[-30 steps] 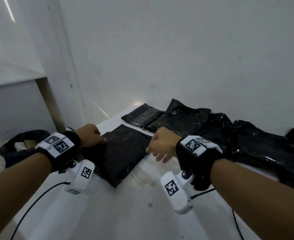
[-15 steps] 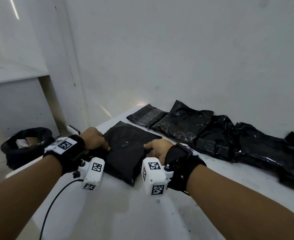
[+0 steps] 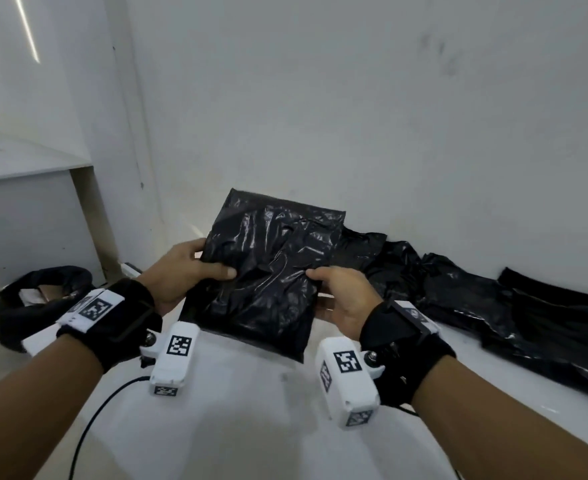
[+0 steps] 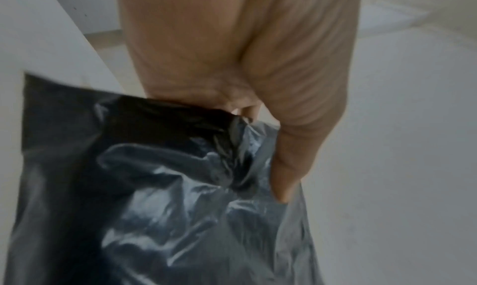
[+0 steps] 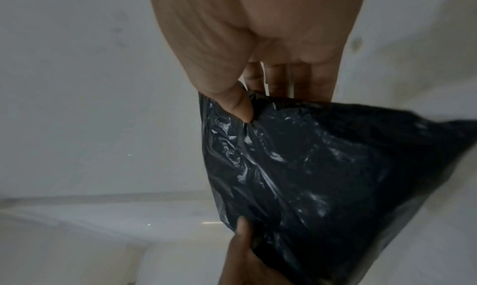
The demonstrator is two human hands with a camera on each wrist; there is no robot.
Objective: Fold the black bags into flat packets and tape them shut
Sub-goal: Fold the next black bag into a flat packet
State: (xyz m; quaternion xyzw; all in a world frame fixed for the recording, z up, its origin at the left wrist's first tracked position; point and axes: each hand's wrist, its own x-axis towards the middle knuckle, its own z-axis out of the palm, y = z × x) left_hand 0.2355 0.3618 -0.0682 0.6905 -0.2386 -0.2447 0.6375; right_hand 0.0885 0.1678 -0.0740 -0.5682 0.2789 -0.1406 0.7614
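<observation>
Black bag (image 3: 268, 271) raised off table (image 3: 251, 427), left hand (image 3: 178, 268) and right hand (image 3: 344, 299) pinching its sides (thumbs on top)

No word, brand name or number can be read anywhere. The only signs are black-and-white square code patterns, which carry no letters: one on the white tag of the left wrist strap (image 3: 95, 308), just behind the left hand's grip, and others on the white camera block (image 3: 175, 359) under that wrist and on the white camera block (image 3: 349, 375) under the right wrist. A small round mark on the right wrist strap (image 3: 413, 314) is too blurred to read.
</observation>
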